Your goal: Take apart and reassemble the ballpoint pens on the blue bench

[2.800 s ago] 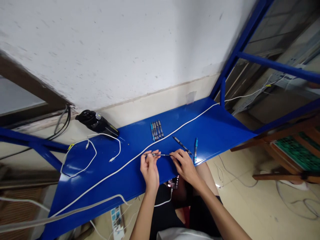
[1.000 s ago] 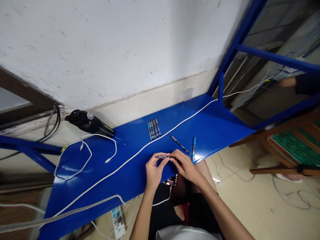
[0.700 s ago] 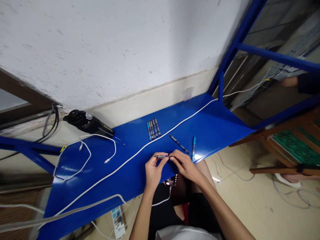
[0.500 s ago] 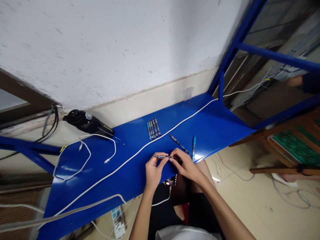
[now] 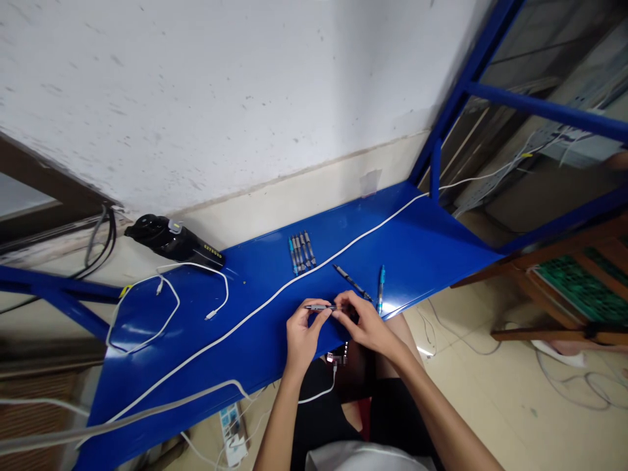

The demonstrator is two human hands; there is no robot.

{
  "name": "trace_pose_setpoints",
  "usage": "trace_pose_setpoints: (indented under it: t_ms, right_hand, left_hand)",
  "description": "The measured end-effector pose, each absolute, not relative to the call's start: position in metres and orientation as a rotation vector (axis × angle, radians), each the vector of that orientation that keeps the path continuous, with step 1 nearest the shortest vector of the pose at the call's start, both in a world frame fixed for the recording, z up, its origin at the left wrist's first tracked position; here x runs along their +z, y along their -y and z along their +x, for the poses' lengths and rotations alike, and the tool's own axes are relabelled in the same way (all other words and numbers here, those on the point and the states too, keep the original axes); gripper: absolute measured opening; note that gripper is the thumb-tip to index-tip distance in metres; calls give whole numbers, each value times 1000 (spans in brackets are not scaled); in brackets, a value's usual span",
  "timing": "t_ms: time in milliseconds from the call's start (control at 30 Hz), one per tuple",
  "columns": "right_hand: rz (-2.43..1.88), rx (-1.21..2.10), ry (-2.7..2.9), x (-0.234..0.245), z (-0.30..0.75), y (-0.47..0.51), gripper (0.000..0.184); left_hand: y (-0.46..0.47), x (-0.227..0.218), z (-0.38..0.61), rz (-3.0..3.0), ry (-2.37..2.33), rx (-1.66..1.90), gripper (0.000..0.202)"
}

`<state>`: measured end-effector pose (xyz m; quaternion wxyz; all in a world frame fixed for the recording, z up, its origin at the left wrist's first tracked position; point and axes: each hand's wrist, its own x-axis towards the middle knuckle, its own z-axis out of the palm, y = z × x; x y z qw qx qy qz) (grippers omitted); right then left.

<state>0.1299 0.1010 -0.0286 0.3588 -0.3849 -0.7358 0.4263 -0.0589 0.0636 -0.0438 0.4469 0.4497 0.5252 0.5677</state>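
Note:
Both hands meet over the near edge of the blue table (image 5: 265, 330), pinching one grey and black pen (image 5: 320, 307) that lies level between them. My left hand (image 5: 304, 333) grips its left part, and my right hand (image 5: 360, 320) closes on its right end, which the fingers partly hide. Just beyond my right hand, a dark pen (image 5: 349, 280) lies slantwise. A blue pen (image 5: 381, 284) rests to the right of it, pointing away from me. Farther back, several pens (image 5: 301, 252) lie side by side in a row.
A white cable (image 5: 265, 302) crosses the table diagonally, in front of the pen row. On the left, a black bottle (image 5: 174, 242) leans by the wall near a looped white charging cable (image 5: 169, 314). A power strip (image 5: 232, 432) lies below; a wooden chair (image 5: 564, 288) stands right.
Both hands keep nearly the same position with the pen between them. At the far right, another person's hand and dark sleeve have moved mostly out of view.

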Motion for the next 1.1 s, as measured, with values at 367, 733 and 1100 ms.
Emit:
trace_pose_setpoints:
  t_ms: [367, 733, 1100]
  right_hand:
    - [-934, 1118, 1939, -25, 130, -102, 28]
    - [-990, 1152, 1866, -26, 130, -102, 19]
    - [-951, 1265, 1878, -25, 131, -103, 34]
  left_hand:
    - [-64, -44, -59, 1108, -1300, 1417, 18]
    - [-63, -44, -59, 1096, -1294, 1415, 17]
    - [-62, -41, -60, 1144, -1307, 1384, 18]
